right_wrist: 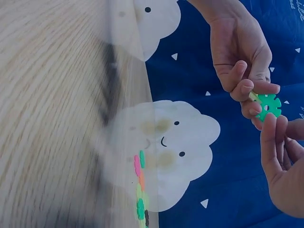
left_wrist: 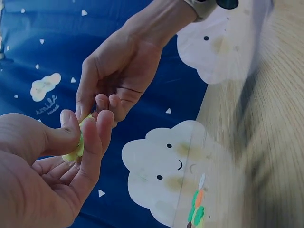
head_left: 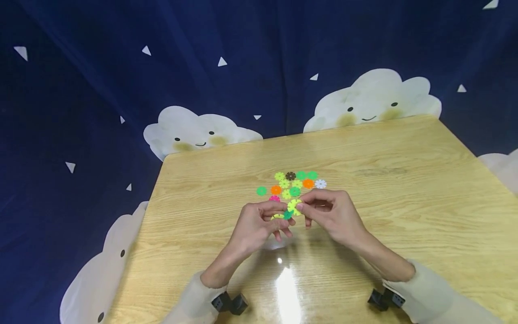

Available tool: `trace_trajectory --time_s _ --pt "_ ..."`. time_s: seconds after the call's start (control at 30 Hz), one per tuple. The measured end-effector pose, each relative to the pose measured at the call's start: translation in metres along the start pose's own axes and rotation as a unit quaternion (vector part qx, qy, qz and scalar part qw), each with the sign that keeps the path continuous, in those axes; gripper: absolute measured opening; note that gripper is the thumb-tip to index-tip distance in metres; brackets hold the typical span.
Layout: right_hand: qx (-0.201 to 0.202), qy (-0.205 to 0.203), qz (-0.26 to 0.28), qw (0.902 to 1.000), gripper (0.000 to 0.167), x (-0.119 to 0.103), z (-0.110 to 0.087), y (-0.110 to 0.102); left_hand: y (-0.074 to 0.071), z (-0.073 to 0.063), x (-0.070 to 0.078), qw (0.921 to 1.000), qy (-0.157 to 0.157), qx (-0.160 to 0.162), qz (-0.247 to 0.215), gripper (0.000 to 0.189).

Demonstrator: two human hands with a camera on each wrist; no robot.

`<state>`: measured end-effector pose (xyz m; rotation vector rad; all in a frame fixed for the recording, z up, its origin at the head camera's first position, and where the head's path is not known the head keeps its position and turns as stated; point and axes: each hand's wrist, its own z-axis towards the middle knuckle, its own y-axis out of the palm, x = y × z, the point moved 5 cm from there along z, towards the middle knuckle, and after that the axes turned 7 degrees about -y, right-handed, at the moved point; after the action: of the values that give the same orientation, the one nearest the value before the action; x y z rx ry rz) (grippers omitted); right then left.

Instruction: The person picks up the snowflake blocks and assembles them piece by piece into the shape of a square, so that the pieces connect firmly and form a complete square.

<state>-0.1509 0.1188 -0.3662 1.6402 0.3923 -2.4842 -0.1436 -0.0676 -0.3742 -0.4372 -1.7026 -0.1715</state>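
Note:
Both hands meet over the table, in front of a group of flat notched plastic discs. The left hand (head_left: 256, 225) holds a green notched disc (right_wrist: 271, 107) and a yellow notched disc (head_left: 277, 216) that join at their edges. Between thumb and fingers, the right hand (head_left: 337, 217) pinches another yellow notched disc (head_left: 293, 207), which overlaps the green one in the head view. Fingers of both hands come close together around these pieces. In the left wrist view, fingers partly hide the yellow pieces.
Just beyond the hands lie several loose discs: green (head_left: 261, 191), orange (head_left: 308, 183), pink (head_left: 274, 198), dark brown (head_left: 290, 176), white (head_left: 320, 183) and yellow. They rest on a wooden table (head_left: 202, 193). A dark blue curtain (head_left: 243, 36) with cloud prints borders the table's far and left edges.

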Motion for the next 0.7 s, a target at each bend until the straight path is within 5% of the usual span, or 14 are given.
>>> trace_trajectory --time_s 0.17,0.43,0.7 --pt "-0.016 0.019 -0.01 0.9996 0.005 0.001 0.001 -0.001 0.0 -0.001 0.001 1.0 -0.003 -0.001 0.009 0.033" --pt "-0.073 0.038 -0.031 0.9961 0.003 -0.001 0.008 -0.007 0.001 -0.003 0.001 0.9984 0.014 -0.053 0.012 0.032" --pt "-0.072 0.026 -0.009 0.997 0.011 0.0 0.012 -0.004 0.001 -0.005 0.005 0.9969 0.034 -0.068 0.02 0.039"
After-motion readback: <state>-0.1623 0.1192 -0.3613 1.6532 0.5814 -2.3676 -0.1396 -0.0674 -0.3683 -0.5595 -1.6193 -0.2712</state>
